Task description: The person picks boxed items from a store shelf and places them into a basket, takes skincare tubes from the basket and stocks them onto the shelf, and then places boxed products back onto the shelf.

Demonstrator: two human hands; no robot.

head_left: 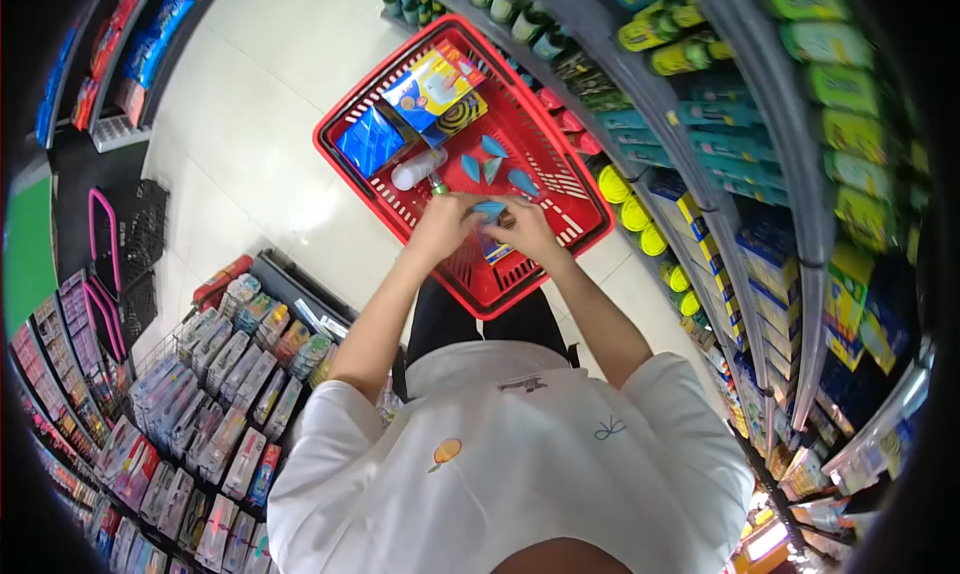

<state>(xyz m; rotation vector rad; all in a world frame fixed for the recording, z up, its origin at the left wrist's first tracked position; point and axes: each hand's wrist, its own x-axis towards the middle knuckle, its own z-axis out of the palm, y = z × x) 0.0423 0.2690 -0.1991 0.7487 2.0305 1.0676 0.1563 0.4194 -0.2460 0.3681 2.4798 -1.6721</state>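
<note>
Both of my hands are over the near part of a red shopping basket (335, 169). Between them is a small blue leaf-shaped piece (489, 210); my left hand (445, 224) and my right hand (527, 230) both have their fingers closed on it. Several similar blue pieces (522, 182) lie loose on the basket floor. Beside my left hand lies a whitish cylindrical container (418, 169). Farther back are a blue shiny pack (369, 142) and a yellow and blue box (435, 86) with a coil picture. A dark printed pack (495, 251) is partly hidden below my right hand.
Curved shelves on the right hold green packs (825, 44), yellow-lidded containers (635, 214) and dark boxes (770, 249). A rack of hanging packets (215, 344) stands at lower left. Black baskets with pink handles (135, 234) are at far left. Pale tiles (255, 104) cover the floor.
</note>
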